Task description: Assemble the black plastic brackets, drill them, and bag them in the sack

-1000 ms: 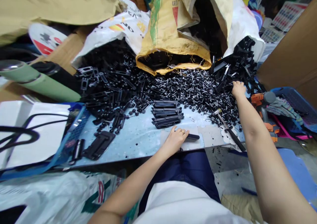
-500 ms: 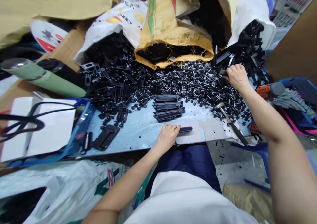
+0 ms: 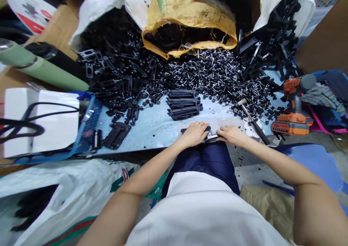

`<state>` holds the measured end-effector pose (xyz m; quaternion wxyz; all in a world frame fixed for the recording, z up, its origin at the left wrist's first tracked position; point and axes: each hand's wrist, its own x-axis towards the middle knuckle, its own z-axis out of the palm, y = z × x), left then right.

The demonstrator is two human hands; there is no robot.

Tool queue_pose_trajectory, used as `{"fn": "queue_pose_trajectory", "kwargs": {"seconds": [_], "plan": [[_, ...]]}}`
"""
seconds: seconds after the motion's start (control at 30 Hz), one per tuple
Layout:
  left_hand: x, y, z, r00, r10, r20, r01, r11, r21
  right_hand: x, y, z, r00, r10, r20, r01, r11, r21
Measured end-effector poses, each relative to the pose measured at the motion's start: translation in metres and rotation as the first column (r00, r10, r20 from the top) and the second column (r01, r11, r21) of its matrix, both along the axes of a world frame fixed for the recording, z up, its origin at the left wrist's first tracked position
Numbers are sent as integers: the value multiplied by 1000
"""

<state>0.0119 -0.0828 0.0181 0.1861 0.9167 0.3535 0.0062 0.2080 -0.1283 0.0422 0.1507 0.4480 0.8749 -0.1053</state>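
At the table's front edge, my left hand [image 3: 194,133] is closed over a long black plastic piece [image 3: 207,129], whose end shows beyond the fingers. Close beside it, my right hand [image 3: 231,134] pinches a small dark part with a shiny edge [image 3: 211,137]; its exact shape is mostly hidden by the fingers. Both hands rest over a grey-white board [image 3: 230,121]. Just beyond them lies a row of matching long black plastic pieces [image 3: 183,104]. A hammer [image 3: 254,124] with a dark handle lies to the right of my right hand.
Small black-headed metal pins [image 3: 214,70] are heaped below a yellow sack [image 3: 187,14]. Black link-shaped parts [image 3: 119,83] pile up at left, more black pieces [image 3: 282,39] at right. An orange cordless drill [image 3: 293,101] stands right; a blue basket [image 3: 91,126] sits left.
My right hand has come back from the black parts at the far right to the front edge, beside my left hand. The view has tilted down, and the drill shows fully.
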Motion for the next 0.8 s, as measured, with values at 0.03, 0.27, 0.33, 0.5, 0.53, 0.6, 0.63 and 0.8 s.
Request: {"fn": "queue_pose_trajectory", "kwargs": {"seconds": [0.03,0.27,0.33,0.5,0.53,0.6,0.63,0.8], "plan": [[1,-1,1,1000,4,3,-4,1000,-4,-1,-1,-2,999,-41,12,41,999,9],[-4,-6,-6,996,40,83,-41,999,11,-15,-11,8,994,-113,-7,113,986,125],[-6,-8,-12,991,50,126,-55,998,35,-18,-11,13,995,-103,-10,104,984,146],[-12,-11,-17,982,14,187,-22,999,46,-12,-8,12,999,-6,-36,12,982,189],[-11,-10,-16,985,0,171,-5,1000,29,-8,-7,8,999,9,-44,0,981,195],[-5,-4,-11,991,-35,129,36,999,-6,2,-6,-2,997,13,-73,2,979,202],[1,1,-8,992,-48,114,50,999,-19,7,-5,-8,995,4,-96,16,979,205],[58,54,6,987,129,100,-134,990,48,25,-12,-31,973,-62,-224,111,970,217]]}}
